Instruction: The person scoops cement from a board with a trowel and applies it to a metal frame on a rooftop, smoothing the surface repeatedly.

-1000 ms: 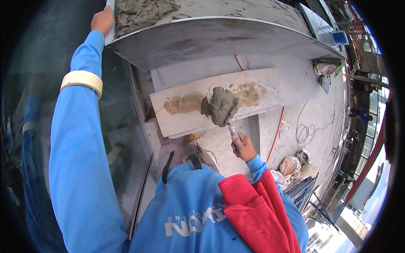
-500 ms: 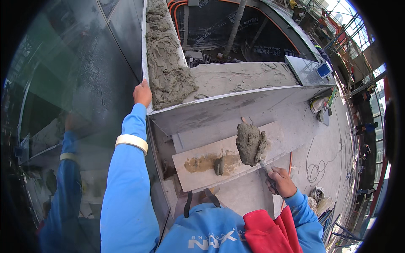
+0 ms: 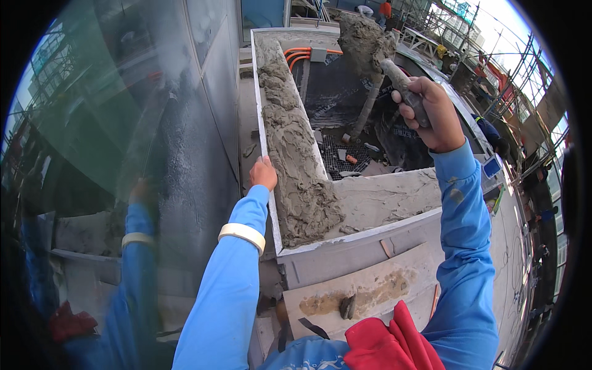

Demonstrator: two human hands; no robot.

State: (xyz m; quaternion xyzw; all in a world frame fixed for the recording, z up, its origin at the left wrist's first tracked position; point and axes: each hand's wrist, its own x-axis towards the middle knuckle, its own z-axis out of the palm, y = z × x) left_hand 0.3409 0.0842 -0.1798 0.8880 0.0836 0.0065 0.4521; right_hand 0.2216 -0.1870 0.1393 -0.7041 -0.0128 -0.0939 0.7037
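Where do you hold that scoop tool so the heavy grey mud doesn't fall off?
By its handle, as the right hand does now: fingers wrapped round the trowel handle, coming from the end away from the blade. The blade end carries the lump of mortar, so only the handle is free. The left hand rests on the wall edge.

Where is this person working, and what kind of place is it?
Most likely a building site, high up outdoors. The right hand lifts a trowel loaded with wet grey mortar above a mortar-topped wall edge, orange conduit pipes lie in an unfinished recess, and metal scaffolding stands beyond.
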